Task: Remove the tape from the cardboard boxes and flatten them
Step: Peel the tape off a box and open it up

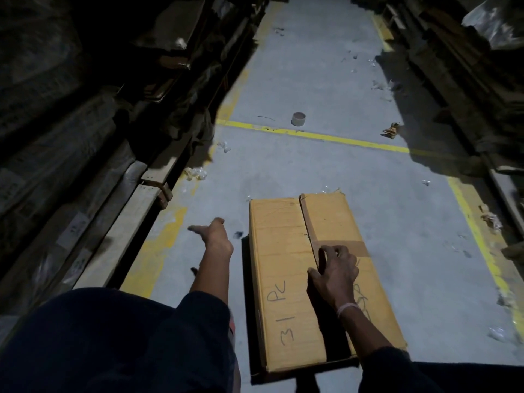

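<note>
A long brown cardboard box lies on the grey floor in front of me, with "31 PC" handwritten on its top. Its two top flaps meet at a seam running down the middle. A strip of brown tape crosses the right flap. My right hand sits on the box top; its fingers curl into the seam and grip the edge of the right flap, thumb at the near side. My left hand is stretched out over the floor to the left of the box, fingers extended, holding nothing.
Dark stacked goods and wooden pallets line the left side, and more stacks stand at the right. Yellow floor lines mark the aisle. A tape roll core stands farther ahead. Crumpled tape scraps litter the floor.
</note>
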`<action>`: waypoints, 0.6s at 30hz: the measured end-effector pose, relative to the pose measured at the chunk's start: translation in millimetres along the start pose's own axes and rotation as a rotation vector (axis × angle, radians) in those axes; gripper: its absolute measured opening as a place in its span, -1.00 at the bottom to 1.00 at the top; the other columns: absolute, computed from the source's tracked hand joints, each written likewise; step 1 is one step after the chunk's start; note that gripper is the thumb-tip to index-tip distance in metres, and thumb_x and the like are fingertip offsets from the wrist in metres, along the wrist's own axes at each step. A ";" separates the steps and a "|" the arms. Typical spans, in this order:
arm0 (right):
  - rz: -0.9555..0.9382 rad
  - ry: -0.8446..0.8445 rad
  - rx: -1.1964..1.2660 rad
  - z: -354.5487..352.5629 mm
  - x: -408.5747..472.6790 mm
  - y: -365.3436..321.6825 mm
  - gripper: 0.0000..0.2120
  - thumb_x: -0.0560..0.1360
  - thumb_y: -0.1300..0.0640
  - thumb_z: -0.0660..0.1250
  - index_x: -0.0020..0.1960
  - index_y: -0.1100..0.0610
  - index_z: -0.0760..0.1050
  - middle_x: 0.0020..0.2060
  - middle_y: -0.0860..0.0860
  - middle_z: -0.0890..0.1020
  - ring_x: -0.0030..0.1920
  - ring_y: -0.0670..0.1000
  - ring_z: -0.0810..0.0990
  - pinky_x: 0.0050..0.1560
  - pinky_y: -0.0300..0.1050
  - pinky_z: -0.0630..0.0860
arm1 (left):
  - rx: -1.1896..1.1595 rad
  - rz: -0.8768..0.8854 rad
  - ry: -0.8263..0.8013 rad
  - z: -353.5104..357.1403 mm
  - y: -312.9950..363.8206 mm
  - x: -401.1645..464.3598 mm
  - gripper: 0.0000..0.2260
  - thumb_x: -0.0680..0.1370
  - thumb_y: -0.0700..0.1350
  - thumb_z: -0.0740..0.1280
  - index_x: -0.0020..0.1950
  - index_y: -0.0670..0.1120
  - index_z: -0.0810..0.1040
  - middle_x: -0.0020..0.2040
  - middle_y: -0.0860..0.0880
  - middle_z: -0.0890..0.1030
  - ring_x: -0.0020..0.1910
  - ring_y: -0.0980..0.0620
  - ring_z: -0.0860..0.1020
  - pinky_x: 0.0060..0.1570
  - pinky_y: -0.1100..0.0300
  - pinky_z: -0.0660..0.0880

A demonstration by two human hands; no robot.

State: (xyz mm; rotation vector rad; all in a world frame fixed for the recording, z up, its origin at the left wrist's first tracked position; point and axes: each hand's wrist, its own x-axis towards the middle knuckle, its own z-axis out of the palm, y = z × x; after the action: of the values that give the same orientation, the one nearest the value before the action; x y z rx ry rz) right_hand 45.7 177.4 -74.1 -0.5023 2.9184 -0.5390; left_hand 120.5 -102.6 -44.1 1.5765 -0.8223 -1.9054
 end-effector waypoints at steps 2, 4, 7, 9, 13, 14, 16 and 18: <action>0.031 -0.008 -0.014 1.4 0.8 1.9 -0.36 0.37 -0.07 0.55 0.37 0.05 0.45 0.32 0.12 0.39 0.33 0.22 0.33 0.33 0.21 0.34 | 0.136 0.061 -0.129 5.0 -13.4 -13.0 -0.19 0.66 -0.23 0.33 0.71 0.02 -0.16 0.69 -0.12 0.05 0.63 -0.14 0.18 0.51 -0.03 0.20; 0.051 -0.019 -0.020 2.1 2.5 3.9 -0.32 0.38 -0.12 0.54 0.41 0.05 0.42 0.34 0.14 0.37 0.35 0.23 0.32 0.37 0.20 0.30 | 0.287 0.153 -0.285 13.8 -31.5 -18.0 -0.19 0.65 -0.19 0.36 0.71 0.03 -0.11 0.68 -0.08 0.09 0.62 -0.12 0.21 0.42 0.12 0.24; 0.066 -0.010 -0.029 3.2 6.8 6.7 -0.29 0.36 -0.17 0.55 0.38 0.09 0.41 0.33 0.15 0.37 0.36 0.26 0.32 0.38 0.21 0.28 | 0.522 0.263 -0.492 25.4 -54.7 -33.3 -0.16 0.61 -0.09 0.41 0.69 0.20 -0.09 0.65 0.00 0.19 0.58 -0.12 0.30 0.50 -0.10 0.34; 0.098 -0.008 -0.047 2.1 11.3 6.9 -0.28 0.35 -0.21 0.55 0.36 0.09 0.41 0.33 0.15 0.38 0.37 0.27 0.32 0.37 0.24 0.29 | 0.722 0.363 -0.571 33.8 -69.1 -41.7 -0.17 0.62 -0.07 0.40 0.70 0.18 -0.09 0.68 -0.01 0.13 0.63 -0.11 0.19 0.55 -0.13 0.26; 0.146 0.005 -0.118 -0.9 21.5 11.4 -0.22 0.32 -0.32 0.51 0.35 0.08 0.36 0.31 0.15 0.38 0.34 0.27 0.36 0.31 0.24 0.36 | 1.025 0.526 -0.658 45.4 -95.4 -57.6 -0.23 0.66 -0.12 0.32 0.71 0.03 -0.12 0.71 -0.06 -0.14 0.66 -0.13 -0.28 0.61 -0.12 -0.18; 0.144 0.005 -0.129 -2.2 23.6 12.4 -0.19 0.31 -0.33 0.49 0.37 0.09 0.35 0.31 0.15 0.38 0.32 0.27 0.38 0.28 0.23 0.39 | 1.084 0.550 -0.670 47.2 -102.8 -57.7 -0.22 0.65 -0.12 0.31 0.71 0.02 -0.12 0.71 -0.08 -0.17 0.64 -0.15 -0.34 0.59 -0.13 -0.27; 0.124 0.003 -0.142 -6.5 26.8 13.2 -0.15 0.30 -0.33 0.47 0.41 0.10 0.32 0.29 0.15 0.40 0.25 0.27 0.44 0.19 0.18 0.45 | 1.213 0.598 -0.659 50.1 -115.2 -60.0 -0.21 0.65 -0.09 0.31 0.71 0.00 -0.14 0.69 -0.12 -0.23 0.61 -0.18 -0.41 0.55 -0.17 -0.38; 0.082 0.014 -0.129 -14.0 28.7 12.5 -0.14 0.31 -0.31 0.46 0.44 0.12 0.31 0.26 0.14 0.41 0.18 0.27 0.49 0.13 0.15 0.51 | 1.324 0.664 -0.616 52.9 -124.3 -64.2 -0.21 0.65 -0.02 0.31 0.71 -0.02 -0.15 0.68 -0.15 -0.27 0.60 -0.21 -0.44 0.52 -0.22 -0.43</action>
State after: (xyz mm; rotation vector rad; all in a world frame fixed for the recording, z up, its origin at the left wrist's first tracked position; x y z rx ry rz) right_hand 12.5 183.0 -67.7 -0.3924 2.9848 -0.3470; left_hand 77.7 34.5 -86.2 0.8924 -2.8185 -1.2611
